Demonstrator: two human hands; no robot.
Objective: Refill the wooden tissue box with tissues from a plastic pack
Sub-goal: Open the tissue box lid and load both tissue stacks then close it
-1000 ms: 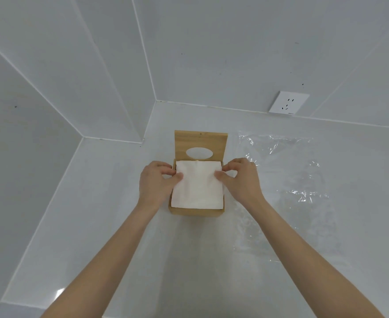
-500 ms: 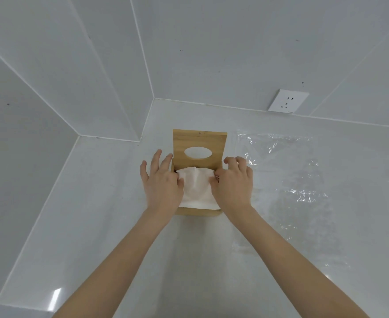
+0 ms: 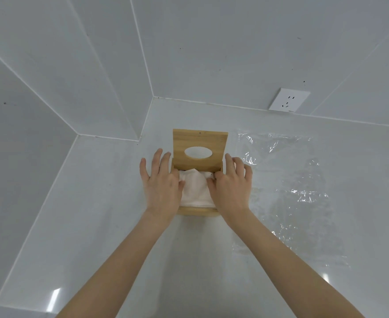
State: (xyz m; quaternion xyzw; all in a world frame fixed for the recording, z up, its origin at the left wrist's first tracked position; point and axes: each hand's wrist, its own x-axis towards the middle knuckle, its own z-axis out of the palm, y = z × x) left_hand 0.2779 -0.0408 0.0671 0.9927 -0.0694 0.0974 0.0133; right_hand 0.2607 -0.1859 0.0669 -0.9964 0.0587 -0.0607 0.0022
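The wooden tissue box (image 3: 198, 211) stands on the white counter. Its hinged lid (image 3: 200, 140) with an oval hole is upright at the back. A white stack of tissues (image 3: 195, 191) lies inside, bunched up in the middle. My left hand (image 3: 160, 183) lies over the box's left side, fingers spread and thumb pressing on the tissues. My right hand (image 3: 232, 184) mirrors it on the right side, its inner fingertips dug into the stack's edge. The clear plastic pack (image 3: 290, 180) lies flat to the right of the box.
The box sits near a corner of white tiled walls, which rise behind and to the left. A white wall socket (image 3: 288, 100) is at the back right. The counter's front-left edge (image 3: 23, 306) is near.
My hands went from pinching the flat tissue stack's upper corners to lying over the box's sides with fingers spread. The stack has sunk into the box and crumpled in the middle.
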